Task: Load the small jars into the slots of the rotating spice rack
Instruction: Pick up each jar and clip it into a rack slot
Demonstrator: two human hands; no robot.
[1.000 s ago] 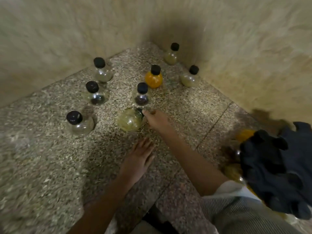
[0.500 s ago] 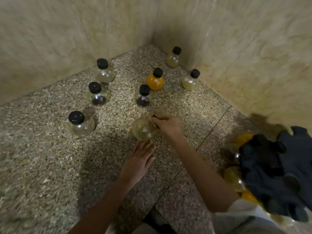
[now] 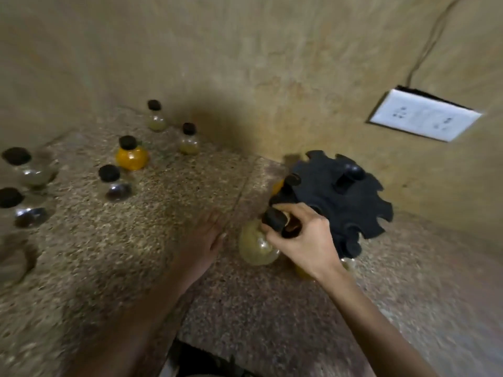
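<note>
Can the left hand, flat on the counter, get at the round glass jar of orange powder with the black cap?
Probably yes. The left hand is empty and the speckled stone counter between it and the orange jar looks bare; the nearest dark-contents jar stands off to the side.

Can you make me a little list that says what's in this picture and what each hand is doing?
place: speckled stone counter in a wall corner
right hand: holds a pale yellow jar by its black cap, next to the rack
left hand: flat on the counter, holding nothing
rack: black, round, notched edge, knob on top; at least one jar already hangs in it
loose jars: six standing on the counter at the left, black caps
brightest jar: the orange jar
wall: white socket plate
</note>
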